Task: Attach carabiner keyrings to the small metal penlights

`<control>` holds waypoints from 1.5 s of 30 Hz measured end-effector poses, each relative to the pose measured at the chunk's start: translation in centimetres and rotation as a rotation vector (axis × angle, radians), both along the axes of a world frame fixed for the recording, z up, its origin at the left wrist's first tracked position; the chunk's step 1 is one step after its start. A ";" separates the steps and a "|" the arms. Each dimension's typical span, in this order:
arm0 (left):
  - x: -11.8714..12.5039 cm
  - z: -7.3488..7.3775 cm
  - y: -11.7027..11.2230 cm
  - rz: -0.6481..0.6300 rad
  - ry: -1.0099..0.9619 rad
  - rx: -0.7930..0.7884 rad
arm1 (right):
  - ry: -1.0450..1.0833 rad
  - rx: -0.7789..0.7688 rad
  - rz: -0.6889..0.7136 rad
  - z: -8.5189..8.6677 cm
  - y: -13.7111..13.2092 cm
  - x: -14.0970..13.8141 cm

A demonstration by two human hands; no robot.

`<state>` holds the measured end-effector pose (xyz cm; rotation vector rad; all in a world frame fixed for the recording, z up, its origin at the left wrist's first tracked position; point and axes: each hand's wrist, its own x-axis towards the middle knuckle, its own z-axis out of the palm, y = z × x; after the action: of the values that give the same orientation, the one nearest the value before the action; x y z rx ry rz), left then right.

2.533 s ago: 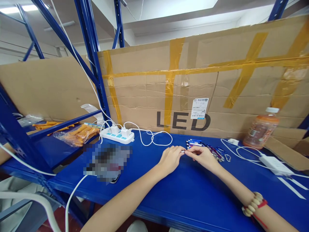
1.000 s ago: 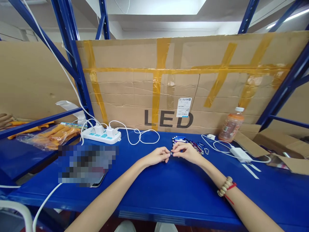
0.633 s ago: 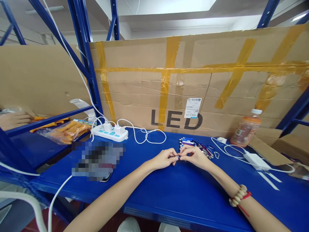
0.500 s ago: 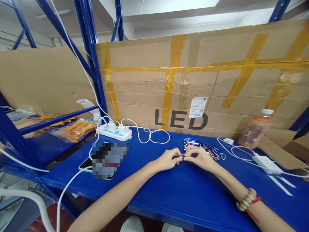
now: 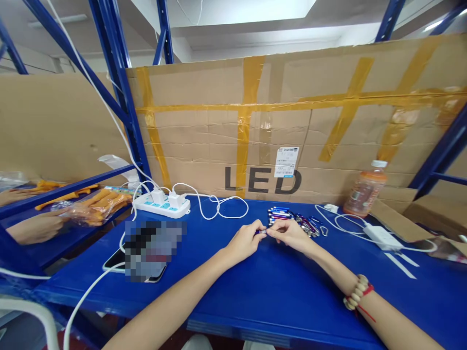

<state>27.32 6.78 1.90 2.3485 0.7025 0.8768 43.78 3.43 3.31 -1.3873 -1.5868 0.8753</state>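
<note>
My left hand (image 5: pixel 245 240) is closed in a pinch on a small, dark purple-blue tube (image 5: pixel 260 232) with a silvery end. My right hand (image 5: pixel 292 234) pinches at the silvery end from the other side, its fingertips almost meeting those of the left. Exactly what the right fingers grip is too small to make out. Just behind the right hand lies a row of slim blue, red and silver tubes (image 5: pixel 279 212). Beside them is a heap of small metal parts (image 5: pixel 308 224), including a silvery snap hook (image 5: pixel 323 231).
A power strip (image 5: pixel 162 206) with white cables and a phone (image 5: pixel 113 262) lie at left. At right are a bottle (image 5: pixel 365 189), a white adapter (image 5: pixel 383 237) and an open carton (image 5: pixel 397 218). Another person's hand (image 5: pixel 36 228) is near bagged orange items (image 5: pixel 97 206) beyond the frame.
The view has swung slightly right, so things appear further left. The pinched tube's silvery end shows more plainly between my hands. Another person's hand has come into clearer view at far left.
</note>
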 end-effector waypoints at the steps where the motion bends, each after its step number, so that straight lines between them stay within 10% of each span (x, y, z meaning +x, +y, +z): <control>1: 0.0 0.1 0.0 0.004 0.011 0.006 | 0.004 -0.019 -0.008 0.0 0.0 0.0; 13: 0.6 0.2 0.1 0.059 -0.041 -0.134 | -0.130 0.255 -0.069 -0.6 0.8 0.9; 21: 0.8 0.8 0.3 -0.243 -0.193 -0.642 | -0.068 0.286 0.169 0.8 0.3 1.5; 30: 0.3 1.5 0.1 -0.396 -0.227 -0.842 | -0.002 0.196 0.145 1.5 -0.1 1.8; 45: 0.5 0.9 -1.2 -0.221 -0.153 -0.502 | 0.094 0.122 0.226 0.6 -0.1 1.6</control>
<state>27.83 5.56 2.82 1.8478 0.5151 0.6789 45.36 3.36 3.88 -1.0813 -1.7166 0.9446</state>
